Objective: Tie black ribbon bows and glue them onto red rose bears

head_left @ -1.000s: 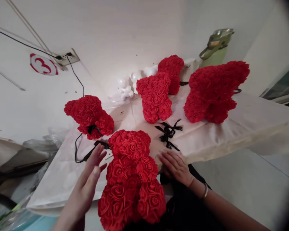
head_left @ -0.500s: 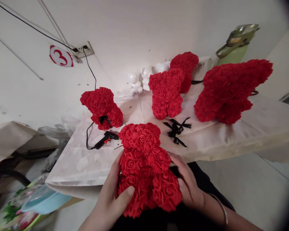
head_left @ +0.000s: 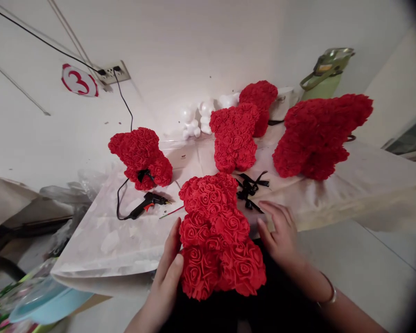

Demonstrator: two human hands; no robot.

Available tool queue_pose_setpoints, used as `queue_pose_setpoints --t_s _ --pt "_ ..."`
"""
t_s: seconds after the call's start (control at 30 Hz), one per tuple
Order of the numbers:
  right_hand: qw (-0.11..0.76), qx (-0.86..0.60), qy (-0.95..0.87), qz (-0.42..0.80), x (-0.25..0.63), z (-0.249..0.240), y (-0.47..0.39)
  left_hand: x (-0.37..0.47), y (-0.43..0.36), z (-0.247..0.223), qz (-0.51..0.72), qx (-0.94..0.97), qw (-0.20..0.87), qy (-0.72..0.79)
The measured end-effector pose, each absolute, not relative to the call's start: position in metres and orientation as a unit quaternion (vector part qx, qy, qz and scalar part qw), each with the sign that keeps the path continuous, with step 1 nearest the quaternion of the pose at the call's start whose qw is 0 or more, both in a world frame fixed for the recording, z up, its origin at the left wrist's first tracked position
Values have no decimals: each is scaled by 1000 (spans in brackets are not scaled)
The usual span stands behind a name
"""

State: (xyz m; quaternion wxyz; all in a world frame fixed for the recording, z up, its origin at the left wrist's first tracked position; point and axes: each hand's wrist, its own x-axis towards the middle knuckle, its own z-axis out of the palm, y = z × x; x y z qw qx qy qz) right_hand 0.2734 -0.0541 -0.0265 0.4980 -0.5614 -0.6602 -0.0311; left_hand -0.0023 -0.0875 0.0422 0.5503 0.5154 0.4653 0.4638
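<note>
A red rose-covered bear is in front of me at the table's near edge. My left hand holds its left side, thumb and fingers against the roses. My right hand is off the bear, to its right, with fingers apart and nothing in them. Its fingertips are near several black ribbon bows lying on the table just beyond. To the left of the bear lies a black glue gun with an orange trigger, beside a thin stick.
More red rose bears stand on the table: left, middle, back and right. White bear forms and a green bottle are behind. A blue basin sits lower left.
My right hand has let go of the bear and moved up and right, its fingers opening. The left hand's thumb has shifted from the bear's front to its side. The view has shifted slightly.
</note>
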Motion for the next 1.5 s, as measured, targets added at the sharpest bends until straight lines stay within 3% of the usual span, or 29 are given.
queue_pose_setpoints --t_s 0.23,0.4,0.6,0.8,0.93,1.03,1.23,1.37,1.5 --pt "348 -688 -636 13 290 -25 -5 5 -86 48 493 459 587 449" --pt "355 -684 -636 50 289 -22 9 5 -83 50 494 454 552 494" --pt "427 -655 -605 149 289 7 -19 -10 -77 55 498 496 462 542" --pt "588 -454 -491 455 272 82 -56 -20 -73 81 526 607 309 509" --pt "541 -320 -418 656 248 124 -68 -11 -75 112 464 737 233 432" --pt "469 -291 -413 725 231 139 -71 6 -75 134 447 776 228 382" --pt "428 -290 -486 705 215 124 -74 31 -71 147 453 765 271 368" --pt "473 -324 -539 617 215 118 -79 36 -71 137 477 721 318 389" --pt "457 -391 -621 503 213 128 -82 38 -72 130 476 696 363 396"
